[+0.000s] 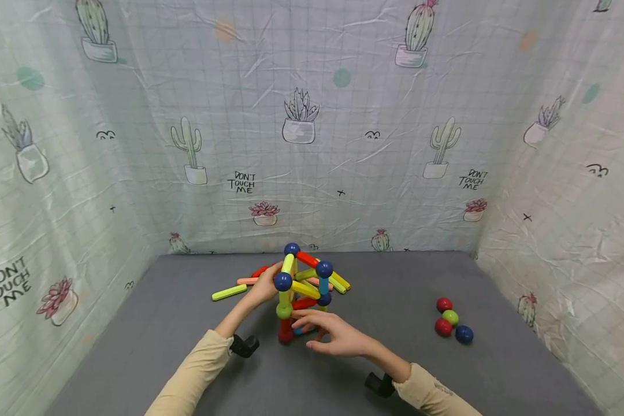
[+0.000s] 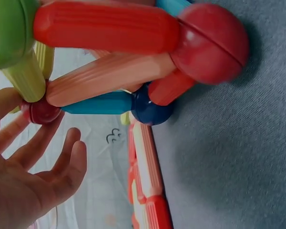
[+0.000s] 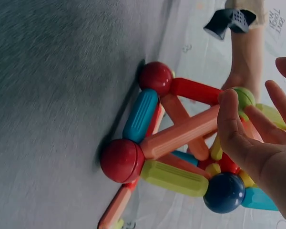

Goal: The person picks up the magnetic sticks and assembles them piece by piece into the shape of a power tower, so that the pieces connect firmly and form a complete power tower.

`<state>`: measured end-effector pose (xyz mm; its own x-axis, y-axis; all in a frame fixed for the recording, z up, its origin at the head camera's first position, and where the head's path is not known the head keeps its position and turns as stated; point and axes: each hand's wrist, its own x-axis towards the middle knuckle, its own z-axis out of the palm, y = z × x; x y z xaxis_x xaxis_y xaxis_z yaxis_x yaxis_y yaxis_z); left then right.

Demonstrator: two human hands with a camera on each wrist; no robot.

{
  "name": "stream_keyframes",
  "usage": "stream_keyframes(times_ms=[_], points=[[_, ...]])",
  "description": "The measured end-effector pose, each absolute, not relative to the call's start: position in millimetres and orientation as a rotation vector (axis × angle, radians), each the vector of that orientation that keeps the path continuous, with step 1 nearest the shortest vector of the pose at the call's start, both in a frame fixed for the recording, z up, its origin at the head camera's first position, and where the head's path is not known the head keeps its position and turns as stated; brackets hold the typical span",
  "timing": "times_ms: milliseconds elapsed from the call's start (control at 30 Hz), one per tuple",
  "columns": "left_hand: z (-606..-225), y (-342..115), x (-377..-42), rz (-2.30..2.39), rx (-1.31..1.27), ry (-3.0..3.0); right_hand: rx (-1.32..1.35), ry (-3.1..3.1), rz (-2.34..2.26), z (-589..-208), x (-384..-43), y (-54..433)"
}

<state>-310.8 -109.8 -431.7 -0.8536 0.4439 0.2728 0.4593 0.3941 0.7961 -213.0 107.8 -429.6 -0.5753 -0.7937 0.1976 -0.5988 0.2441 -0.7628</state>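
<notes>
A tower of coloured magnetic rods and balls (image 1: 305,289) stands upright on the grey table, with blue balls at its top corners. My left hand (image 1: 263,286) is at its left rear side. In the left wrist view, those fingers hold the tower around a red ball (image 2: 42,111), thumb side in front and other fingers behind. From the right, my right hand (image 1: 338,335) reaches to the tower's front, fingers spread and loosely bent, fingertips beside a green ball (image 1: 283,311). In the right wrist view its fingers partly cover that green ball (image 3: 244,97); contact is unclear.
Loose rods lie behind the tower, including a yellow-green rod (image 1: 229,292) at left and a yellow rod (image 1: 340,281) at right. Several loose balls, one of them a blue ball (image 1: 464,334), sit at the table's right. A cactus-print curtain (image 1: 338,144) encloses the back and sides.
</notes>
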Motion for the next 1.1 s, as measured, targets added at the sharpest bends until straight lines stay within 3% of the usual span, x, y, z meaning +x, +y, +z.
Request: stream_keyframes(times_ms=[133,267,533,700,800,1100], points=[[-429.6,-116.1,-312.5,-1.486,-0.942,-2.609,-1.327,2.262,-1.218,-430.6,-213.7,98.7],[-431.6,-121.4,-309.9,-1.448,-0.878,-2.608,-1.364,2.163,-1.233,-429.4,-223.0,105.0],[-420.2,-128.5,-287.1,-1.305,-0.505,-2.263,-1.099,2.368,-1.205,-427.7,-295.3,163.3],[-406.2,-124.4,-268.7,-1.123,-0.649,-1.996,-0.838,2.865,-0.992,-442.6,-348.3,167.7],[-404.8,-121.3,-261.4,-1.096,-0.732,-1.915,-0.817,3.074,-0.788,-456.1,-371.3,157.0],[-407.7,-123.4,-252.5,-1.071,-0.748,-1.922,-0.861,3.275,-0.058,-480.3,-393.8,135.6]])
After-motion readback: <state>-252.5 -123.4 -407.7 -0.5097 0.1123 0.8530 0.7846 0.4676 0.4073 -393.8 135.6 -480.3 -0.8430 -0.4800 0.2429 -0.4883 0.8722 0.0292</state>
